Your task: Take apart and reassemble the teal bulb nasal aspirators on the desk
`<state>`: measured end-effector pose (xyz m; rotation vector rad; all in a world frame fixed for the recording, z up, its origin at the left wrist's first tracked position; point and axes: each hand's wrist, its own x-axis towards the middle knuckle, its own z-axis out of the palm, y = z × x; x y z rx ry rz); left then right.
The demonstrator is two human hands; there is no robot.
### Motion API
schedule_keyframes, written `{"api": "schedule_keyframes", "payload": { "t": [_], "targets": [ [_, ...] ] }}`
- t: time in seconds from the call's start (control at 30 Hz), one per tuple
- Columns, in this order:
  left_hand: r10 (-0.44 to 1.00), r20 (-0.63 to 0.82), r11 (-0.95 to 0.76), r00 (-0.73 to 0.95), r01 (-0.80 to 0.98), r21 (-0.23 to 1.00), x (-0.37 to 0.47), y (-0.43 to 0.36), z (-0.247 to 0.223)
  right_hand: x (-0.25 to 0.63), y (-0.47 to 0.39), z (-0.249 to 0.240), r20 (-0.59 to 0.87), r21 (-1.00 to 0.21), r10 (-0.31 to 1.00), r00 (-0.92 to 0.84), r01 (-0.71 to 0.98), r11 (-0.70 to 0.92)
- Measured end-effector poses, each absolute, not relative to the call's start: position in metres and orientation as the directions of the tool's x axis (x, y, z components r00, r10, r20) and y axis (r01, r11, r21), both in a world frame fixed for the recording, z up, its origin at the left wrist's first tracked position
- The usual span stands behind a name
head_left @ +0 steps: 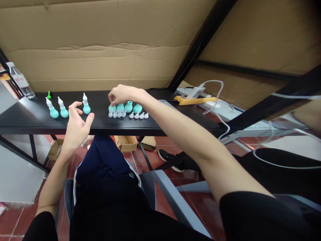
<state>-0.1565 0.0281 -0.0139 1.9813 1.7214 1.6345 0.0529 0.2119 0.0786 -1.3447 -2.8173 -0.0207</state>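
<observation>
My right hand [122, 93] reaches across the black table, its fingers closed on the top of the leftmost teal rubber bulb [112, 108]. More teal bulbs, among them an open-necked one [128, 106], stand in a row beside it. In front lie clear plastic cups [115, 114] and small white tips [136, 115]. My left hand [78, 120] is open above the table's front edge, fingers apart and holding nothing. Just behind it stands a teal bulb aspirator with a white nozzle [86, 106]. Two similar aspirators [63, 108] stand further left.
A water bottle [21, 81] and a small green-and-black item [49, 95] are at the back left of the table [30, 117]. Cardboard [105, 40] walls the back. To the right are a yellow tool [195, 100], white cables [222, 117] and another person's dark-clothed leg [276, 160].
</observation>
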Motion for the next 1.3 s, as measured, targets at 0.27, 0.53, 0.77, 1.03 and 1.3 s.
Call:
{"api": "schedule_keyframes", "payload": {
  "t": [0.27, 0.53, 0.77, 1.03, 1.3],
  "targets": [
    [0.758, 0.629, -0.313, -0.173, 0.75, 0.583, -0.156, 0.022, -0.008, 0.048, 0.213, 0.078, 0.121, -0.036, 0.764, -0.634, 0.766, 0.642],
    [0.887, 0.446, -0.096, -0.124, 0.893, 0.439, -0.151, 0.016, 0.005, -0.007, 0.188, 0.092, 0.389, -0.131, 0.565, -0.728, 0.563, 0.816],
    [0.867, 0.477, -0.01, -0.148, 0.949, 0.314, -0.156, 0.02, -0.004, -0.035, 0.169, 0.088, 0.317, -0.113, 0.519, -0.794, 0.512, 0.851],
    [0.633, 0.767, -0.291, 0.104, 0.95, 0.111, -0.153, 0.026, -0.009, 0.038, 0.087, 0.076, 0.599, -0.359, 0.368, -0.711, 0.173, 0.917],
    [0.4, 0.715, -0.608, 0.574, 0.749, -0.261, -0.133, 0.008, -0.001, 0.109, 0.058, 0.04, 0.483, -0.812, 0.613, -0.625, -0.056, 0.581]
  ]
}}
